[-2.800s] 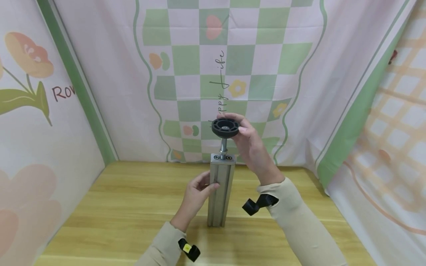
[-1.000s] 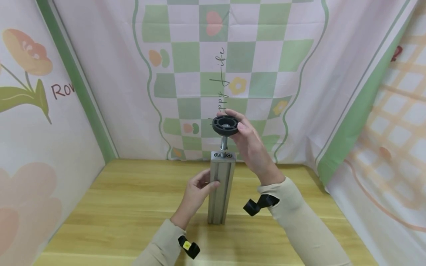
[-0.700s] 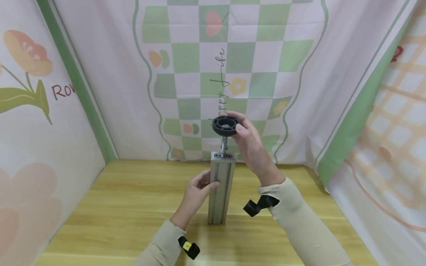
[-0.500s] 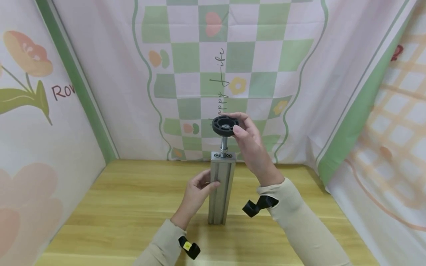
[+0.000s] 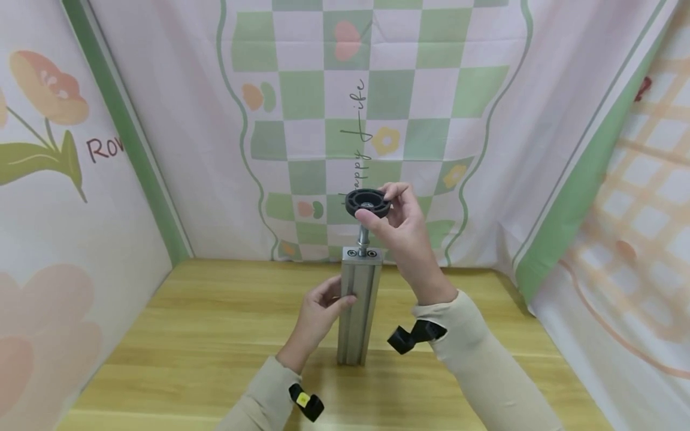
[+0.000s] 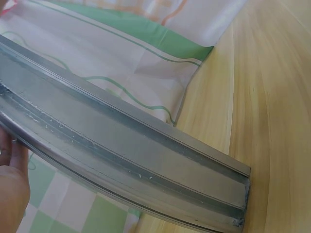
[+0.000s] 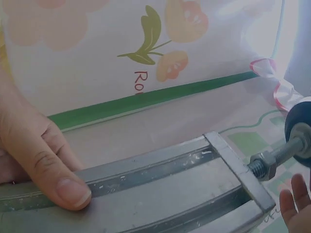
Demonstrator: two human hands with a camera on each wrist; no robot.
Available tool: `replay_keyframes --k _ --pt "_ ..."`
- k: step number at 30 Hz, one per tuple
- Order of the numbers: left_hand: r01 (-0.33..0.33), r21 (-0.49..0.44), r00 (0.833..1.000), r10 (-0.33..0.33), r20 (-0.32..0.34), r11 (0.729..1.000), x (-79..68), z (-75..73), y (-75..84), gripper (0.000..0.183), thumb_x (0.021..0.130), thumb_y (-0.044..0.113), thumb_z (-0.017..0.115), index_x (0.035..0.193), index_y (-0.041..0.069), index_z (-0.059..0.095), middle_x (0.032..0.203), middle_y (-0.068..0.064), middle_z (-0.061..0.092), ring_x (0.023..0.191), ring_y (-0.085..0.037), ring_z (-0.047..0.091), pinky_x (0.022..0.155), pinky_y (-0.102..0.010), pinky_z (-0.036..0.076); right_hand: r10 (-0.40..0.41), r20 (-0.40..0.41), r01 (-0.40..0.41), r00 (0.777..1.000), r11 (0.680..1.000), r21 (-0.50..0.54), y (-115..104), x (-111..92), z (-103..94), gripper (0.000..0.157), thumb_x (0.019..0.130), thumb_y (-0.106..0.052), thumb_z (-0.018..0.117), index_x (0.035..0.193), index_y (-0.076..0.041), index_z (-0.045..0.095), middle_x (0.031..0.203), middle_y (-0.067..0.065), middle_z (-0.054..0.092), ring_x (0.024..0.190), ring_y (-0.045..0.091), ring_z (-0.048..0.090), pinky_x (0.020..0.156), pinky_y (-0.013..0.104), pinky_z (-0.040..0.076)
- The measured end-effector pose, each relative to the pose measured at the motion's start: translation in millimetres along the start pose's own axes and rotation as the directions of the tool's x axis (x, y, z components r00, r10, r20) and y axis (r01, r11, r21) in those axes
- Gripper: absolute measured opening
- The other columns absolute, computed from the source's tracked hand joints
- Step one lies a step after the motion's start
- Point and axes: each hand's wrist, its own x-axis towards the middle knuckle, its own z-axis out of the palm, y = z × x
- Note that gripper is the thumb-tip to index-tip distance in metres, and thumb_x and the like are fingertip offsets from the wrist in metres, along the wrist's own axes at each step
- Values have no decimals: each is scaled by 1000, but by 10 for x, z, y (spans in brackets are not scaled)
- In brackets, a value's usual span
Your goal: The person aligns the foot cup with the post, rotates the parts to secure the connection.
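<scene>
Metal profile (image 5: 357, 317) stands upright on counter (image 5: 215, 335), about midway between left and right edges. Left hand (image 5: 319, 306): grip curls round profile; right hand (image 5: 408, 236): grip pinches black disc (image 5: 368, 200) atop bolt (image 5: 363, 236).

So your grooved silver metal profile (image 5: 354, 328) is standing upright on the surface (image 5: 215, 329), with its end plate (image 5: 362, 260) facing up and two socket screws (image 5: 352, 253) showing. A bolt (image 5: 363, 234) with a nut (image 7: 263, 165) is sticking up between them, and a round black foot (image 5: 368, 205) is sitting on top, ribbed hollow side up.
</scene>
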Motion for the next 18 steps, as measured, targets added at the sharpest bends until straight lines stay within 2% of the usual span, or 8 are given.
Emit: replay_keyframes --k 4,7,10,14,18 --pt "-3 2 1000 3 0 1000 -1 -5 2 45 88 19 79 131 11 65 107 -8 69 97 -21 64 84 -30 55 -42 -36 39 998 996 -74 7 -9 38 51 84 -23 84 101 -12 37 113 8 41 108 23 53 87 23 50" --pt "-3 4 1000 3 -4 1000 -3 -5 -1 45 88 20 79 130 11 65 106 -8 69 96 -20 64 83 -29 55 -64 -48 60 997 995 -80 30 -24 49 50 85 -26 82 107 -12 39 119 9 43 111 25 53 89 25 50" --pt "2 6 1000 -2 -11 1000 -5 0 0 46 88 21 80 130 10 66 105 -7 69 96 -20 64 82 -29 55 -78 -43 74 996 994 -79 52 -31 51 41 94 -29 65 123 -10 43 134 9 44 119 27 49 101 30 43" --pt "-4 -2 1000 4 -13 1000 -9 7 6 45 88 20 80 129 10 66 105 -7 69 95 -19 64 82 -29 55 -77 22 78 997 997 -21 59 -11 42 53 100 -32 40 145 -4 38 150 11 38 132 29 42 114 40 27" --pt "-12 -4 1000 12 -6 1000 -4 7 2 44 88 18 79 129 10 66 104 -7 69 94 -20 64 81 -29 55 -46 107 35 993 994 102 61 14 21 58 106 -35 28 153 -1 31 157 16 34 144 29 33 119 45 18"
